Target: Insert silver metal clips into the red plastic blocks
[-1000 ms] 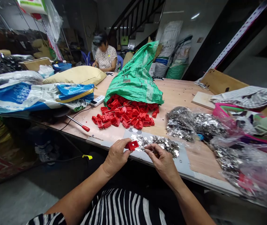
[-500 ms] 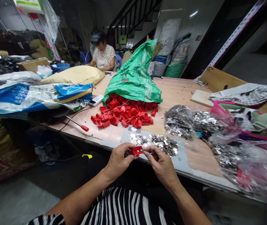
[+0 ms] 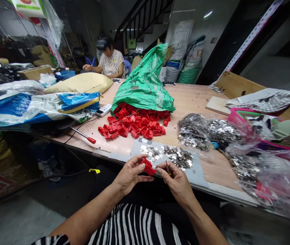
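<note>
**Hands.** Left hand (image 3: pixel 131 175): fingers and thumb closed, pinching 1 red plastic piece (image 3: pixel 148 166) above the table edge. Right hand (image 3: pixel 176 183): fingertips pinched on 1 thin dark sliver (image 3: pixel 166 166), too small to identify, just beside the red plastic piece. Sleeves and front: black-and-white striped shirt (image 3: pixel 134 224).

**Surface.** 1 long plywood table (image 3: pixel 185 98). Near edge: 1 grey sheet (image 3: pixel 198 173) carrying 2 piles of silver metal pieces (image 3: pixel 150 152) (image 3: pixel 177 157), directly beyond the hands. Centre: 1 green woven sack (image 3: pixel 145 81), lying on its side, mouth spilling a heap of red plastic pieces (image 3: pixel 132 126). Beside the heap: 1 red-handled screwdriver (image 3: pixel 83 136) and 1 white power strip (image 3: pixel 103 110). Right: 2 plastic bags of silver pieces (image 3: pixel 193 132) (image 3: pixel 259 180), 1 pink basket (image 3: pixel 239 117), 1 striped cloth (image 3: pixel 264 100). Left: 1 blue-and-white bag (image 3: pixel 32 109), 1 yellow sack (image 3: pixel 80 83).

**Room.** Far end: 1 seated co-worker (image 3: pixel 111 63) in a floral top, on a blue plastic chair (image 3: pixel 128 61). Behind: 1 staircase with dark railing (image 3: pixel 142 20). Against the wall: stacked sacks (image 3: pixel 183 54). Below the table edge: 1 cable with a yellow tag (image 3: pixel 94 170).
</note>
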Tool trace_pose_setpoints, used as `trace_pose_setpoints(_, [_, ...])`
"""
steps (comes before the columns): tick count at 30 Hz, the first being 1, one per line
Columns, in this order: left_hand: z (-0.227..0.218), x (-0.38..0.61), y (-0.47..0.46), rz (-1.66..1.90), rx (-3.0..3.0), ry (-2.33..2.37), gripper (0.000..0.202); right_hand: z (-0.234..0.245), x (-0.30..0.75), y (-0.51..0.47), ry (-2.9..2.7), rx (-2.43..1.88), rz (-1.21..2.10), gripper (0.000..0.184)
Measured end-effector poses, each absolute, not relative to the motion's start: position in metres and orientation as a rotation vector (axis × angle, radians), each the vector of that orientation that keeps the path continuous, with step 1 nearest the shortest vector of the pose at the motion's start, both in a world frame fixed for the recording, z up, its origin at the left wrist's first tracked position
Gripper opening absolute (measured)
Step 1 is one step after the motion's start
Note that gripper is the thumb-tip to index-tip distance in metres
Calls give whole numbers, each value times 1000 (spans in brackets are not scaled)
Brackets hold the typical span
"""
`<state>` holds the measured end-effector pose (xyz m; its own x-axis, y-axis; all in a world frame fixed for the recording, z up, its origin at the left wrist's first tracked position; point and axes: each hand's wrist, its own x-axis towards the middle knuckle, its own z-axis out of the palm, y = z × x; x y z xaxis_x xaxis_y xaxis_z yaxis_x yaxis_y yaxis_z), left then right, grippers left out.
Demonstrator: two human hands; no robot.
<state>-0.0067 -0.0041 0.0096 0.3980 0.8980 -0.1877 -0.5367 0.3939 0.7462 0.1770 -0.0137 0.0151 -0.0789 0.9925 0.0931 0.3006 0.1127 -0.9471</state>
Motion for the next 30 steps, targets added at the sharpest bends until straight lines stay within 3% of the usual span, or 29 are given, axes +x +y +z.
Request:
trace_pose_setpoints(14, [-1,-1,-8,809,299,574,23,16,179,-12,-1816,-1293,654,14])
trace_pose_setpoints(22, [-1,2,-11,777,293,541,17,22,182,-8,-2066,-1149,556,18])
trace_pose_setpoints(30, [0,0,-13,768,326,512,29,20,187,-7,-2146,-1056,496,16])
